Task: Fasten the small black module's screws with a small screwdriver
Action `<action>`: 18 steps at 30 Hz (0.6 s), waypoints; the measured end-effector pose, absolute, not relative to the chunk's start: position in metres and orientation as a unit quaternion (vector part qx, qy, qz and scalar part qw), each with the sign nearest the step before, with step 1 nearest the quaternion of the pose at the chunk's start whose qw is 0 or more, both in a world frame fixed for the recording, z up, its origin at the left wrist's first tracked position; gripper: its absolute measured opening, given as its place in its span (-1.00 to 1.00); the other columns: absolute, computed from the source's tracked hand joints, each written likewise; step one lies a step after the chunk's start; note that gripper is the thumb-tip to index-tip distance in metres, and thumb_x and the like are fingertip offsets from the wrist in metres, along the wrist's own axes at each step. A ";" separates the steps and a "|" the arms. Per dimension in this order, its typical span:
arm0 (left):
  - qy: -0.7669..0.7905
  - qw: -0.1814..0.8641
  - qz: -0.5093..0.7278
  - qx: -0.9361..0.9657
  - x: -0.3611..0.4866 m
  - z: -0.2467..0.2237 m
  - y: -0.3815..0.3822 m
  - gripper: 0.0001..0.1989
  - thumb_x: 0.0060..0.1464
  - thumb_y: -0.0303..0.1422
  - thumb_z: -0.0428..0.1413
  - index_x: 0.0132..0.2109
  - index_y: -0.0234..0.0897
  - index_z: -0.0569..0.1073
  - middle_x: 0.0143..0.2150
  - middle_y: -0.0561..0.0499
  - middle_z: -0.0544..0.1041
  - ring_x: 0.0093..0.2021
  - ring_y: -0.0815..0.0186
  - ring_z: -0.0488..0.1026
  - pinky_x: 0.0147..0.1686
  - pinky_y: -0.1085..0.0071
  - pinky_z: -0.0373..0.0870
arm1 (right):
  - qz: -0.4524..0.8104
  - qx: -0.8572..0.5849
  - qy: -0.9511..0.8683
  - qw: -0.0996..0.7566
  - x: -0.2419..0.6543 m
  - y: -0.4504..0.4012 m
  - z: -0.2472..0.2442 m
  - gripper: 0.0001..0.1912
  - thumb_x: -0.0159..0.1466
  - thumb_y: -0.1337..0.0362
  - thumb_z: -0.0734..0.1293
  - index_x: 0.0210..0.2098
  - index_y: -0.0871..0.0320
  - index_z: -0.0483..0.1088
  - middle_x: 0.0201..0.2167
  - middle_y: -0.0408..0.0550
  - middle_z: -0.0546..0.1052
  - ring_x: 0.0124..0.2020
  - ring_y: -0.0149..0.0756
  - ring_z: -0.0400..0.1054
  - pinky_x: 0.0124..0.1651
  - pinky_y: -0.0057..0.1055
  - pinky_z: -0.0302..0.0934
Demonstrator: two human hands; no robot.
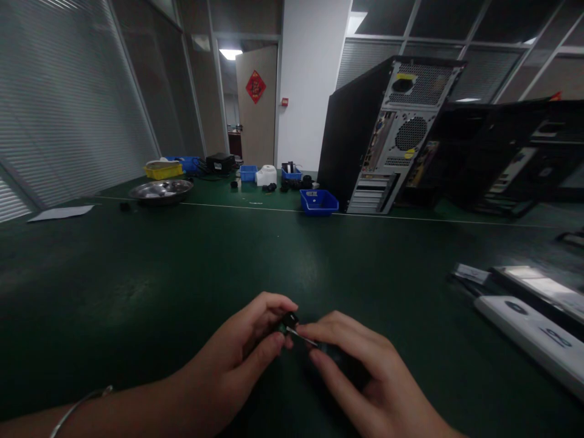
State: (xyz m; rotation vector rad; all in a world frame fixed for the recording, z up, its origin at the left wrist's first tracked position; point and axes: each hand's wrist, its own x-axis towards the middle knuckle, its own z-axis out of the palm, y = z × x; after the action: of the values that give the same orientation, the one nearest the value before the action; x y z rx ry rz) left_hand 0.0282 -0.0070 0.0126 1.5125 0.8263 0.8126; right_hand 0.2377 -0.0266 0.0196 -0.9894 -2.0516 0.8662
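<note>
My left hand (241, 353) is closed around a small black part (290, 318), with a bit of green showing just under it. From that part a thin silver rod (303, 337) slants down to the right; whether it is a tool or a piece of the part I cannot tell. The fingers of my right hand (360, 365) are bent, its index finger and thumb pinching at the rod. Both hands are just above the dark green table (205, 261), near the bottom of the view. My palms hide whatever else they hold.
A blue bin (318, 202) stands before a black computer tower (365, 134). Further left are a metal bowl (162, 191), a white sheet (61, 213) and a yellow basket (162, 170). Small black parts lie at the back. A white oblong device (533, 334) is at the right.
</note>
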 end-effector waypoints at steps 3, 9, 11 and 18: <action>0.364 0.478 0.348 0.720 0.027 0.016 -0.003 -0.74 0.20 -0.41 0.09 0.03 -0.11 0.45 -0.03 -0.02 0.49 0.01 0.19 0.41 0.02 0.31 0.33 | 0.326 -0.387 -0.792 0.341 0.238 -0.026 0.017 -0.69 0.32 0.45 0.24 0.00 0.07 0.44 -0.21 -0.03 0.51 -0.22 -0.26 0.44 -0.18 -0.38 0.35; 0.382 0.404 0.343 0.757 0.024 0.020 0.003 -0.77 0.14 -0.43 0.17 -0.05 -0.12 0.56 -0.16 0.01 0.58 -0.13 0.22 0.50 -0.10 0.37 0.40 | 0.316 -0.389 -0.793 0.346 0.238 -0.027 0.017 -0.71 0.32 0.44 0.24 -0.03 0.08 0.46 -0.23 -0.01 0.52 -0.26 -0.26 0.44 -0.20 -0.38 0.36; 0.380 0.403 0.351 0.755 0.024 0.021 0.003 -0.79 0.12 -0.43 0.19 -0.08 -0.14 0.58 -0.15 0.01 0.60 -0.11 0.22 0.51 -0.08 0.38 0.40 | 0.314 -0.388 -0.794 0.347 0.237 -0.028 0.017 -0.70 0.32 0.44 0.24 -0.03 0.09 0.47 -0.23 -0.01 0.52 -0.25 -0.26 0.45 -0.20 -0.38 0.36; 0.387 0.438 0.328 0.743 0.025 0.021 0.000 -0.81 0.13 -0.39 0.18 -0.10 -0.22 0.58 -0.25 0.00 0.58 -0.37 0.32 0.51 -0.33 0.45 0.42 | 0.316 -0.372 -0.786 0.380 0.237 -0.026 0.021 -0.71 0.29 0.47 0.25 -0.08 0.10 0.49 -0.25 0.00 0.54 -0.26 -0.27 0.46 -0.25 -0.40 0.35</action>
State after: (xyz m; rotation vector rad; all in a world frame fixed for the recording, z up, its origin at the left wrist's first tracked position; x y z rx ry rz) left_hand 0.0249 0.0000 0.0213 1.8469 0.9616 0.8146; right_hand 0.2366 -0.0264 0.0206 -0.9508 -2.0067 0.8073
